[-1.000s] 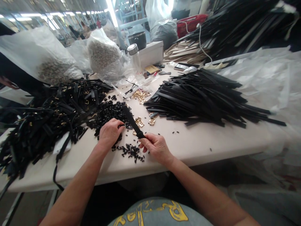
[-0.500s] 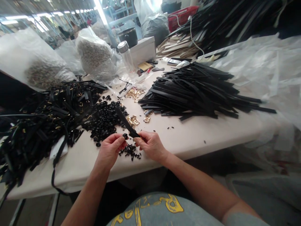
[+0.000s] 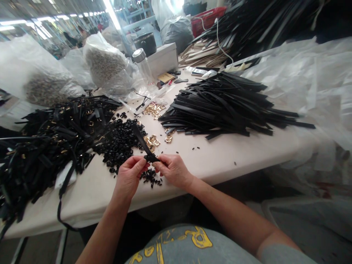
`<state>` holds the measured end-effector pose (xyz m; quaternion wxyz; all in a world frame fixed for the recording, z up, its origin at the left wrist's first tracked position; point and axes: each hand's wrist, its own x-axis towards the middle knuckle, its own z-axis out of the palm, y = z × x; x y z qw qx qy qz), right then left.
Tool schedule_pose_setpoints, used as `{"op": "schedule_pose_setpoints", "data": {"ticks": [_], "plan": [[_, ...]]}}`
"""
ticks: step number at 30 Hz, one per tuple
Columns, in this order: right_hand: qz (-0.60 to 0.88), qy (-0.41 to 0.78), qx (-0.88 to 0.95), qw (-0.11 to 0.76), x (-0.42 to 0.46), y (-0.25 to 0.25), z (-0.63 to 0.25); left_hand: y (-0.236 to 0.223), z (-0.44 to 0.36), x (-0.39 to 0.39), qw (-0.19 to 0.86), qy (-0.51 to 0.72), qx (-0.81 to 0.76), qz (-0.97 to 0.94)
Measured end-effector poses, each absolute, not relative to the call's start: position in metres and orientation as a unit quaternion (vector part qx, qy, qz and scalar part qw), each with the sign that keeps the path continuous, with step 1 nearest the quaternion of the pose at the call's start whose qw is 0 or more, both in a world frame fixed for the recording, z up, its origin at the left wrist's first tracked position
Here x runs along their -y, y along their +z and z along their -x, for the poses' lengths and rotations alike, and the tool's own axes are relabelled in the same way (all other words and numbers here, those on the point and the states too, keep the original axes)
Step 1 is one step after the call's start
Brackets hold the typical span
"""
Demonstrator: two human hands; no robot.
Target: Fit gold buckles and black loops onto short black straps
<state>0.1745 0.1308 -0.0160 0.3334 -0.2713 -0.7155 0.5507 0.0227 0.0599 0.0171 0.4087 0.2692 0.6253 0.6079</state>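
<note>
Between thumb and fingers, my right hand [image 3: 171, 168] grips one end of a black strap [image 3: 141, 137], whose free end points up and away to the left. My left hand [image 3: 133, 170] pinches a small black loop [image 3: 147, 158], which meets the strap end; whether the strap passes through it I cannot tell. Just beyond my left hand is a heap of black loops [image 3: 121, 143]. Under the hands lie tiny black pieces [image 3: 152, 178]. Gold buckles [image 3: 153, 141] rest past the strap.
To the right is a large pile of black straps [image 3: 220, 106]; to the left, a tangled pile of straps with gold buckles [image 3: 66, 135]. Clear bags [image 3: 103, 60], a glass bottle [image 3: 144, 66] and a white box [image 3: 163, 58] stand at the back.
My left hand has brought the black loop against the strap end; before, a small gap lay between them. The whole view has shifted slightly.
</note>
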Motion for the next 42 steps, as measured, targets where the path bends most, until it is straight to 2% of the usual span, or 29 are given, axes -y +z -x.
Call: {"op": "schedule_pose_setpoints", "data": {"ticks": [6,15,23,29,32,36,42], "plan": [[0.269,0.539,0.732,0.317,-0.132,-0.014,-0.174,0.020,-0.017,-0.056,0.335,0.598,-0.629,-0.366],[0.264,0.473,0.787,0.296,-0.131,-0.008,-0.176,0.034,-0.002,-0.051,0.334,0.466,-0.634,-0.519],[0.246,0.495,0.775,0.307,-0.131,-0.007,-0.179,0.024,-0.007,-0.048,0.403,0.515,-0.634,-0.413],[0.290,0.383,0.814,0.325,-0.125,-0.007,-0.176,0.019,-0.016,-0.043,0.351,0.527,-0.636,-0.441],[0.287,0.331,0.849,0.297,-0.124,-0.008,-0.175,0.014,-0.015,-0.042,0.366,0.524,-0.644,-0.421],[0.249,0.327,0.879,0.243,-0.126,-0.007,-0.177,0.012,-0.006,-0.041,0.395,0.503,-0.653,-0.406],[0.242,0.320,0.892,0.208,-0.129,-0.005,-0.178,0.019,-0.005,-0.042,0.349,0.493,-0.636,-0.480]]}}
